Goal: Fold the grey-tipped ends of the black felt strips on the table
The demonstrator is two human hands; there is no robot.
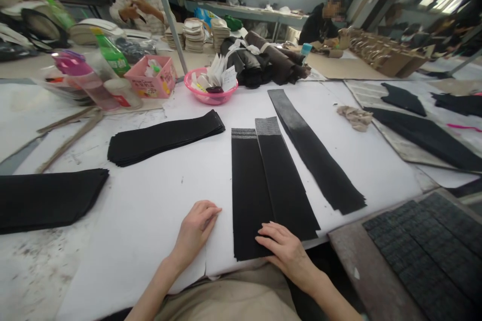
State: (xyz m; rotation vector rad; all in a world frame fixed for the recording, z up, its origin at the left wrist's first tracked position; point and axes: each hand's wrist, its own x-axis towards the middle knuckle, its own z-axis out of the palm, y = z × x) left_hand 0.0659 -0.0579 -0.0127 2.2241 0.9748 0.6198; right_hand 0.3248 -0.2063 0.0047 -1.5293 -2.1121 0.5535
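Two piles of long black material strips overlap in front of me: a left pile and a right pile, both with grey streaked far ends. My right hand rests on their near edge, fingers stretched over the black surface. To the left of the piles, my left hand is over the white paper, thumb and fingertips pressed together with nothing visible in them. Another long black strip pile, greyish at its far end, lies slantwise to the right. Farther left is a stack of black strips.
More black pieces lie at the left edge. A pink basket holding paper slips, a pink box and bottles stand behind. A crumpled cloth lies right. Dark blocks cover a lower board. Two people sit across the tables.
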